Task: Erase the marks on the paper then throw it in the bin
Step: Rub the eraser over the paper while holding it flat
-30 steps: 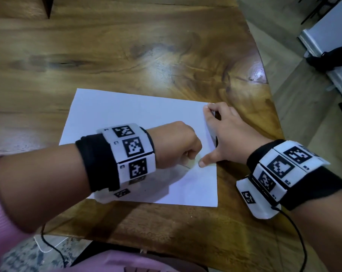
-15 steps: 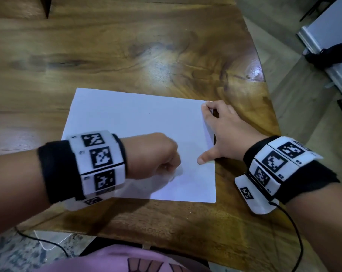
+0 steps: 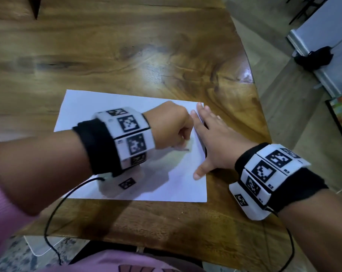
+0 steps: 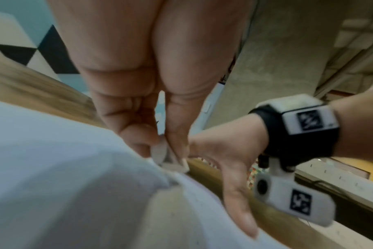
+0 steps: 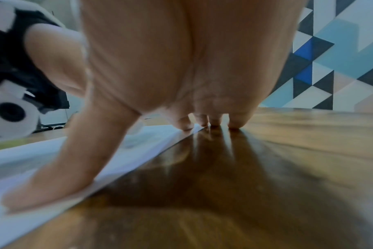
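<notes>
Paper (image 3: 115, 107) lies flat on the tabletop (image 3: 127, 46), close to the near edge and toward the right side. It is one white sheet, smooth, with no folds or crumples that show. Most of it looks blank. A small grey smudge sits just under the left fist, near the right edge of the sheet. It is too blurry to tell if that is a mark or only a shadow.

I think the job is in its first part, the rubbing out. The throwing away is not done yet, since the sheet is not picked up or balled up. No bin shows in any view, so I cannot tell where it is.

The right hand (image 3: 215, 140) is spread wide and flat. Its thumb (image 5: 53, 176) presses down on the sheet, one fingertip touches its far right corner, and the other fingertips rest on the wood just past the edge. It looks like it is pinning the sheet so it does not slide.

The left hand (image 3: 170, 126) is curled into a fist. The left wrist view shows it pinching a small pale eraser (image 4: 160, 153) between thumb and fingers, with the eraser touching the sheet.
</notes>
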